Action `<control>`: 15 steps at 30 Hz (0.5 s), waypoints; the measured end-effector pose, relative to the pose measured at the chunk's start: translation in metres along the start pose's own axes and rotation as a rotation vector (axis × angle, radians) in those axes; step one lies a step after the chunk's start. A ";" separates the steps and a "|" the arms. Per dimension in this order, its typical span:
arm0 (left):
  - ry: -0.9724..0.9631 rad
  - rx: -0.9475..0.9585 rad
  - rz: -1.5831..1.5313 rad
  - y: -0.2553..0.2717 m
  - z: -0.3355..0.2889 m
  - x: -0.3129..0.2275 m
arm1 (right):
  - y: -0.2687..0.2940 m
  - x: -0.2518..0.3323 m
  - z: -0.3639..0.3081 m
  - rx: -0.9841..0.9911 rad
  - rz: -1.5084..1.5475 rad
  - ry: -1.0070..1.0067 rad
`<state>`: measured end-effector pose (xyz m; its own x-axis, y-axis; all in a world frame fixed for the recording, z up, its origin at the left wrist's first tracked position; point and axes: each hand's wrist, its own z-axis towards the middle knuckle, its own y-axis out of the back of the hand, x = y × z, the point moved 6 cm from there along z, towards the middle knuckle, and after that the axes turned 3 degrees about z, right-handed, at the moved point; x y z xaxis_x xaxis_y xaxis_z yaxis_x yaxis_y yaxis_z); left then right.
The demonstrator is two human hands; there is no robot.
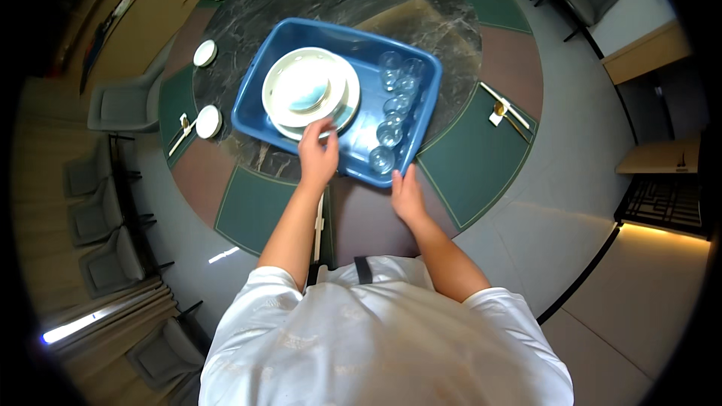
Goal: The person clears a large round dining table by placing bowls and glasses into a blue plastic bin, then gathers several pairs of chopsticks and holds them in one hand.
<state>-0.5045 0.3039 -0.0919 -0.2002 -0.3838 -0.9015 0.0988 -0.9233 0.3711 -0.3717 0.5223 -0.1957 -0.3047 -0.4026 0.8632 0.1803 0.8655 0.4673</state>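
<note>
A blue plastic tub [368, 168] sits on the round table in front of me. On its left side lies a stack of white plates [274, 94], with small white dishes [308, 90] nested on top. Several small clear glasses [389, 133] stand in a row along the tub's right side. My left hand [320, 154] reaches over the near wall, its fingers closed at the near rim of the plates; the fingertips are a little blurred. My right hand [407, 195] grips the tub at its near right corner, fingers against the rim.
The tub rests partly on a dark marble turntable [233, 22]. Green placemats [481, 158] ring the table, some with chopsticks [505, 105]. Small white bowls [208, 122] stand along the left. Grey chairs [124, 101] are at the left and far right.
</note>
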 end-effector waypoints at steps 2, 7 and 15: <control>-0.052 -0.080 0.137 0.052 -0.047 0.031 | -0.003 -0.002 -0.002 0.005 0.035 -0.066; 0.234 -0.196 0.380 0.151 -0.164 0.116 | -0.007 -0.008 -0.006 -0.155 0.038 -0.060; 0.434 0.052 0.346 0.192 -0.247 0.184 | -0.070 -0.036 -0.069 -0.058 0.358 -0.492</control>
<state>-0.2812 0.0595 -0.2413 0.2559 -0.6338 -0.7299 0.0369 -0.7481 0.6626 -0.3084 0.4557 -0.2463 -0.6096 0.1075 0.7854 0.3976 0.8986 0.1856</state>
